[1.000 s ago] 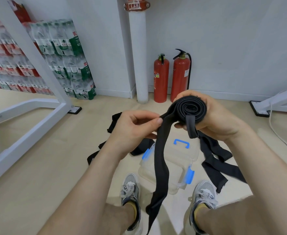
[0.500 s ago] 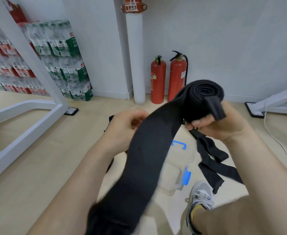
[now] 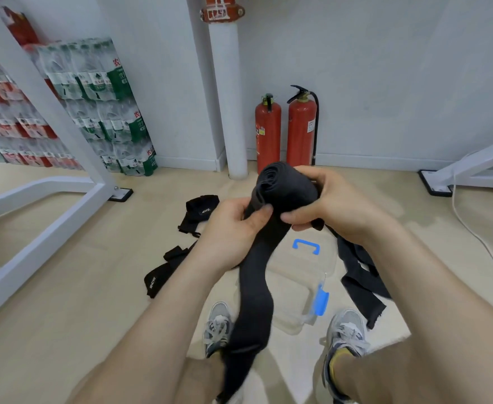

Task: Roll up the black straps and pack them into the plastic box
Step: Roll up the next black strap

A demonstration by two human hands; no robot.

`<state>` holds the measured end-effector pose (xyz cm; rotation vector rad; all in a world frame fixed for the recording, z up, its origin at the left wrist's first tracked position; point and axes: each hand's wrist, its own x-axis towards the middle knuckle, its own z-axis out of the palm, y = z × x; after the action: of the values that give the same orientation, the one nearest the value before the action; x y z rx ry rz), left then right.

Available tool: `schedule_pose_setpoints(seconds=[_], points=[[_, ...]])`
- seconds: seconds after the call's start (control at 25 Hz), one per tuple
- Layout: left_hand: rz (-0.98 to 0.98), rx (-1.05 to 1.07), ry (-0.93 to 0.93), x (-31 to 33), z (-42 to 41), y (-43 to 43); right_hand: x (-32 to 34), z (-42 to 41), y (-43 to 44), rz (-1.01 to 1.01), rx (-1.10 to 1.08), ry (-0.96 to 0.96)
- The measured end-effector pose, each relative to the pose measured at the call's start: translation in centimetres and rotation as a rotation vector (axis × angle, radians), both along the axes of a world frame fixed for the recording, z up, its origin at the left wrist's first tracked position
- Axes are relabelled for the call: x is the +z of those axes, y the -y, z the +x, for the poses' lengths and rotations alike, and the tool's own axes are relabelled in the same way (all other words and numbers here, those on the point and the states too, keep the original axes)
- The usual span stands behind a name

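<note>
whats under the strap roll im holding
Below the roll, the clear plastic box with a blue handle sits on the floor near two shoes. The strap's loose tail covers the box's left side, so that part is hidden.

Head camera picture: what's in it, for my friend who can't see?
A person's right hand grips a half-rolled black strap while the left hand pinches its loose tail. On the floor are a plastic box, more black straps and two red fire extinguishers.

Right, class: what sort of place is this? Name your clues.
Probably a storeroom or utility corner: shrink-wrapped packs of bottled water stacked high, and two red fire extinguishers on the floor beside a white pipe.
</note>
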<state>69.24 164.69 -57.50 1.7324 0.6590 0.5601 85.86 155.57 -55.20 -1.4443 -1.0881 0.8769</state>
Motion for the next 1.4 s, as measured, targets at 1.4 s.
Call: schedule_pose_setpoints(seconds=[1.4], points=[[-0.567, 0.320, 0.183, 0.2, 0.0, 0.2, -1.1, -4.3, -1.5, 0.118, -0.086, 0.552]])
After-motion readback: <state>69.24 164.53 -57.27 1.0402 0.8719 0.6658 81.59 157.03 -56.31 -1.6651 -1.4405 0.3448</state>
